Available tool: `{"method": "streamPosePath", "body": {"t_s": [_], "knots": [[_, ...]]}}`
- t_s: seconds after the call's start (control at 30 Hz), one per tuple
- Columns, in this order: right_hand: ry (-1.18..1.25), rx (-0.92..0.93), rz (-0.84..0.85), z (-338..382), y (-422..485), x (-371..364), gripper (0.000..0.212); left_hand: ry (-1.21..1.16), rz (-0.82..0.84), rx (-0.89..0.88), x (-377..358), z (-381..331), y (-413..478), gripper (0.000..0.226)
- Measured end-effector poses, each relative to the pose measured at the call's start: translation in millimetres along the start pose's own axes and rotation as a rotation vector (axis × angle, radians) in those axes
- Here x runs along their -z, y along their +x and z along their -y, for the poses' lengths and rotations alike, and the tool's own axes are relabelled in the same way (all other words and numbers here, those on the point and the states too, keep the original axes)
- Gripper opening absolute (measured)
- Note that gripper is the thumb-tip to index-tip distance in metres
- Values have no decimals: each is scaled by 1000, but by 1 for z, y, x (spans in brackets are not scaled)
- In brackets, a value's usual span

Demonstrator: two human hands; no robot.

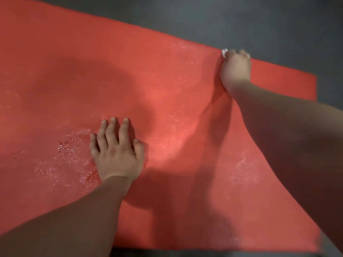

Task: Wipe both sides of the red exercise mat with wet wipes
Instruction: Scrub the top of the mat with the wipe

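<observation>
The red exercise mat (148,80) lies flat on the floor and fills most of the view. Wet glistening patches show near its middle and lower right. My left hand (116,149) rests flat on the mat near the centre, fingers spread and straight. My right hand (235,67) reaches to the mat's far edge at the upper right, fingers curled over a white wet wipe (224,52). Only a small corner of the wipe shows past the hand.
Dark grey floor (259,19) surrounds the mat at the top, right and bottom edges. The mat's right end (315,86) lies a little beyond my right hand.
</observation>
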State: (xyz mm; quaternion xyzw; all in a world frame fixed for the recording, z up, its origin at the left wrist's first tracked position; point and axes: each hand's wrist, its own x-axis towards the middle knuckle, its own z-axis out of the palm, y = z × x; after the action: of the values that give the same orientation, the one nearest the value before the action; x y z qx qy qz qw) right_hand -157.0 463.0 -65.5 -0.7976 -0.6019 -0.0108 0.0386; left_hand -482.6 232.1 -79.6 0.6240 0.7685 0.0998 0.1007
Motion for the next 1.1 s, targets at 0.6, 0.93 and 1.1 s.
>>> {"method": "streamPosePath", "body": {"t_s": [0.6, 0.93, 1.1], "knots": [[257, 615, 79, 110, -75, -17, 38, 52, -29, -3, -5, -1, -1, 68], [151, 112, 51, 41, -25, 2, 34, 45, -19, -6, -5, 0, 0, 69], [489, -36, 98, 42, -20, 14, 34, 62, -53, -17, -6, -1, -1, 68]]}}
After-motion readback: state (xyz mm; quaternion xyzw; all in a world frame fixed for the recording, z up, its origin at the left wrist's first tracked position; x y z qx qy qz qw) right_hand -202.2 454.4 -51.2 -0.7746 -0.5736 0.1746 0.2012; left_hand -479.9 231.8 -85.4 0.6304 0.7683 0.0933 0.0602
